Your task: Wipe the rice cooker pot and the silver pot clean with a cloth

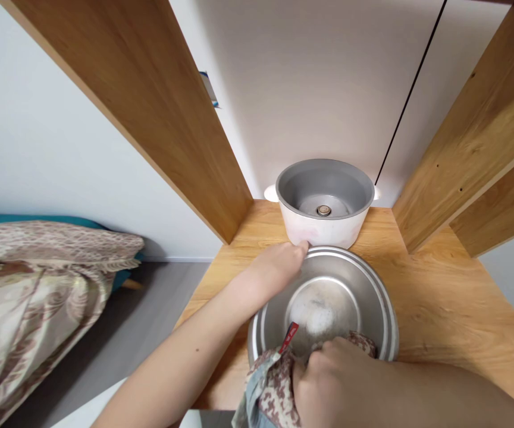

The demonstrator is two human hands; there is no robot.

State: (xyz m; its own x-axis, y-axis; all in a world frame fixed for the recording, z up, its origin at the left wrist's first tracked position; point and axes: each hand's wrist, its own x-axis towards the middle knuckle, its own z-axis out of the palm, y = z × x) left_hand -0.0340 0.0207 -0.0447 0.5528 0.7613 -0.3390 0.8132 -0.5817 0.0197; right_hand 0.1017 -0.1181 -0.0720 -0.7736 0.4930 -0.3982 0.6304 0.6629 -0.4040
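Note:
A round silver metal basin (323, 285) rests on the wooden surface. My left hand (286, 260) grips the basin's far-left rim, fingers closed round it. Bunched in my right hand (328, 371) is a patterned brown and grey-blue cloth (272, 386) with a small red tag; the hand presses it against the near part of the basin's inside. Just behind the basin stands a white pot (328, 230) with a grey interior and side handles. A small round metallic object (323, 210) lies at the bottom of that pot.
Thick wooden posts rise on the left (150, 89) and right (475, 137) of the wooden surface (453, 315). A white panel (310, 77) stands behind the pot. At the far left, a patterned cloth (38, 285) drapes over furniture above the grey floor (159, 297).

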